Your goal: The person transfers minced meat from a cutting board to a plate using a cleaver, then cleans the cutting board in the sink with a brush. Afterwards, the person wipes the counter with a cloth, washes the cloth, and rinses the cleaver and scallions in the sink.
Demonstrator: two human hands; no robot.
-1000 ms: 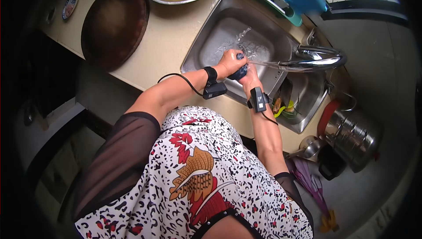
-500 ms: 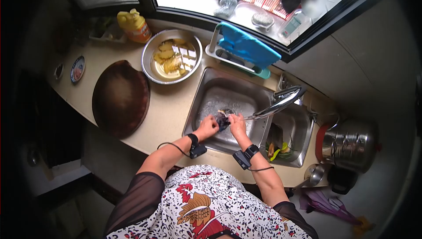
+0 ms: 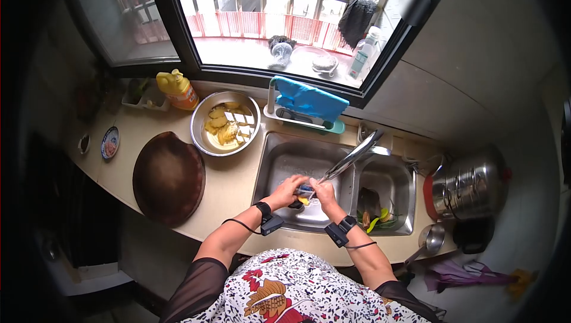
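Over the left basin of the steel sink [image 3: 285, 156], my left hand [image 3: 288, 191] and my right hand [image 3: 323, 193] are close together, fingers bent around a small dark bluish piece with a yellow part [image 3: 304, 200]. Its exact kind is not clear, and the fingers cover much of it. My right hand is directly below the mouth of the chrome faucet [image 3: 354, 158], and water seems to run over the hands. The left palm faces inward, with its fingers curled at the piece's upper side.
Yellow slices lie in water in a metal bowl [image 3: 196, 136] at left. Beyond are a round dark board [image 3: 168, 179], a yellow bottle [image 3: 177, 90] and a blue cloth [image 3: 312, 101] on a rack. Vegetable scraps [image 3: 373, 223] sit in the right basin; a steel pot [image 3: 470, 189] stands rightward.
The camera view has tilted up, showing more of the window. Both hands have come closer together under the faucet, and the dark piece has turned between them, with yellow now showing below.
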